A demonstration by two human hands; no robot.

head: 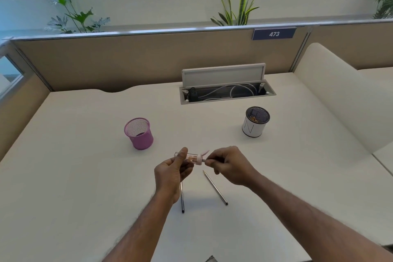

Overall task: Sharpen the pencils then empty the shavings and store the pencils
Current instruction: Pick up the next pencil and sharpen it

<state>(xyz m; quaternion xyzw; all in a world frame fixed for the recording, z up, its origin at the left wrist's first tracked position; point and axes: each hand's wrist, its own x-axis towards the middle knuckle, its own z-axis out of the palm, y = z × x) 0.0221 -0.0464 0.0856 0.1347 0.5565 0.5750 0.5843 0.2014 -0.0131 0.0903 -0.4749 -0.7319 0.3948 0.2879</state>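
Observation:
My left hand (173, 171) grips a small clear sharpener (192, 158) with a pink cap, held sideways above the desk. My right hand (228, 164) pinches a pencil whose tip sits in the sharpener's pink end; most of that pencil is hidden in my fingers. A second pencil (215, 187) lies on the desk below my right hand, point toward me-away. A third pencil (182, 198) lies partly under my left wrist. A pink mesh cup (139, 134) stands to the left, and a white-wrapped mesh cup (255, 122) with shavings inside stands to the right.
An open cable hatch (227, 89) with white cords is set in the white desk (85, 166) behind the cups. A beige partition (127, 59) with a "473" label closes the back. A cream padded divider (331, 100) runs along the right.

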